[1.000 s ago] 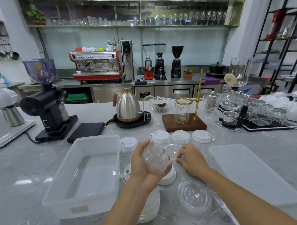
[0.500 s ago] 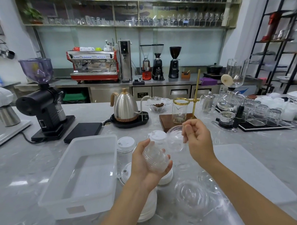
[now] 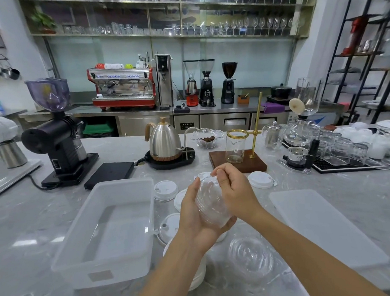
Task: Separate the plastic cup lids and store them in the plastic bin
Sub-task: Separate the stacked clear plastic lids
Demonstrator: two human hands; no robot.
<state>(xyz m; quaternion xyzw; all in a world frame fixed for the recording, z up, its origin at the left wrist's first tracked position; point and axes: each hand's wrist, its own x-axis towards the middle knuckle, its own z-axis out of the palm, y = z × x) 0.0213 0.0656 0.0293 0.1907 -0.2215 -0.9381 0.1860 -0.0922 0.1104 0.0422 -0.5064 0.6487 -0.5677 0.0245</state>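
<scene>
**Above the marble counter, both hands on a nested stack of lids**

Over the veined grey counter (image 3: 32, 222), the left hand (image 3: 192, 215) cradles a ribbed stack of clear domed lids (image 3: 211, 203). The right hand (image 3: 234, 191) pinches its top edge. Just left sits the translucent rectangular plastic bin (image 3: 82, 260); flat white lids (image 3: 165, 189) lie between.

The count of nested clear dome lids (image 3: 211, 205) between the fingers could not be determined, a white lid (image 3: 203, 175) behind the right hand (image 3: 234, 191) was mostly hidden, and the white stack (image 3: 198, 275) lay largely under the left forearm.
</scene>
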